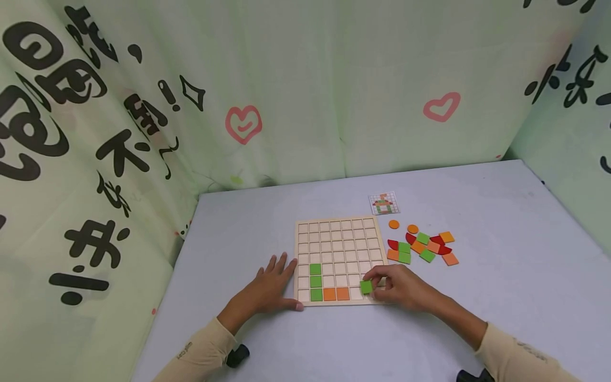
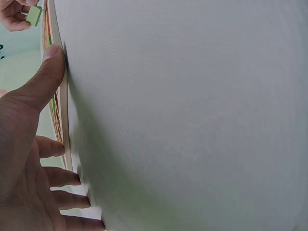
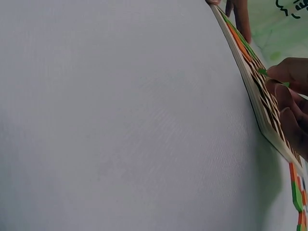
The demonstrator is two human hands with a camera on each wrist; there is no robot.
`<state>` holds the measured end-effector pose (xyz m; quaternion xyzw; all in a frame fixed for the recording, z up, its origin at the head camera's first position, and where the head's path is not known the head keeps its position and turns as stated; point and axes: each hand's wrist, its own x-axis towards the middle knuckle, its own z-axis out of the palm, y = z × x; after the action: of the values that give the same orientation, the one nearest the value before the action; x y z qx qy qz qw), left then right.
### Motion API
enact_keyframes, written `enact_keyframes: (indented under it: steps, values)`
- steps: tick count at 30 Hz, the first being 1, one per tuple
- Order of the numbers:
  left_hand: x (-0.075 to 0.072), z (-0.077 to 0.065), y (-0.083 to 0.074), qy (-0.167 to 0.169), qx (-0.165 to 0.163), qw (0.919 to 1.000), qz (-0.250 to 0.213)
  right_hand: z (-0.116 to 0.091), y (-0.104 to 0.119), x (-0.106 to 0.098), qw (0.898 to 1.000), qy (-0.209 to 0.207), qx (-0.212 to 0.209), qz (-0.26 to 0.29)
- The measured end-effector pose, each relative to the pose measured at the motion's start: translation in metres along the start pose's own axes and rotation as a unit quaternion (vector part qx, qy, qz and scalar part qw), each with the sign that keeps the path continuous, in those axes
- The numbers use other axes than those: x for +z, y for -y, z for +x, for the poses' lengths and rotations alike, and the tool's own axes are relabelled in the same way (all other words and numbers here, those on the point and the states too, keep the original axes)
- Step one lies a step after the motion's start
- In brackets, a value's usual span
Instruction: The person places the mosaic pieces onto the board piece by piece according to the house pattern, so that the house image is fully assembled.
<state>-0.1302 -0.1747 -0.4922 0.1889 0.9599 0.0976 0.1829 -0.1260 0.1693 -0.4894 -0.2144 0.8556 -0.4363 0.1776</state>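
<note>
A wooden grid board [image 1: 340, 249] lies flat on the table. Three green square tiles [image 1: 315, 281] stack up one column near its left side, and two orange square tiles [image 1: 336, 294] fill cells along the bottom row. My right hand [image 1: 401, 286] pinches another green square tile [image 1: 366, 287] above the board's lower right part; the left wrist view shows that tile [image 2: 34, 16] tilted in the fingers. My left hand [image 1: 272, 289] rests with spread fingers at the board's left edge, its thumb [image 2: 54, 62] touching the frame near the lower left corner.
Right of the board lies a loose group of green squares [image 1: 427, 255], orange squares [image 1: 446, 236], red rounded pieces [image 1: 445, 250] and orange discs [image 1: 393, 224]. A small pattern card [image 1: 384, 203] lies behind the board. Printed curtains [image 1: 343, 90] surround the white table [image 1: 482, 212].
</note>
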Motion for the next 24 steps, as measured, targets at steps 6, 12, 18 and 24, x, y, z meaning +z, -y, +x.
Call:
enact_keyframes:
  steps: [6, 12, 18, 24]
  values:
    - [0.000, -0.001, 0.000, -0.001, -0.002, 1.0000, -0.002, 0.003, 0.006, 0.005, 1.000, -0.001, -0.012, -0.017]
    - [0.000, -0.001, 0.000, -0.002, -0.001, 1.0000, -0.004, 0.004, 0.008, 0.010, 0.998, -0.006, -0.024, -0.051]
    - [0.001, 0.000, -0.001, -0.005, 0.000, 1.0000, -0.001, 0.006, 0.010, 0.014, 0.996, -0.013, -0.042, -0.080]
    - [0.001, 0.000, 0.000, -0.005, 0.001, 1.0000, 0.001, 0.009, 0.013, 0.019, 0.991, -0.024, -0.047, -0.122]
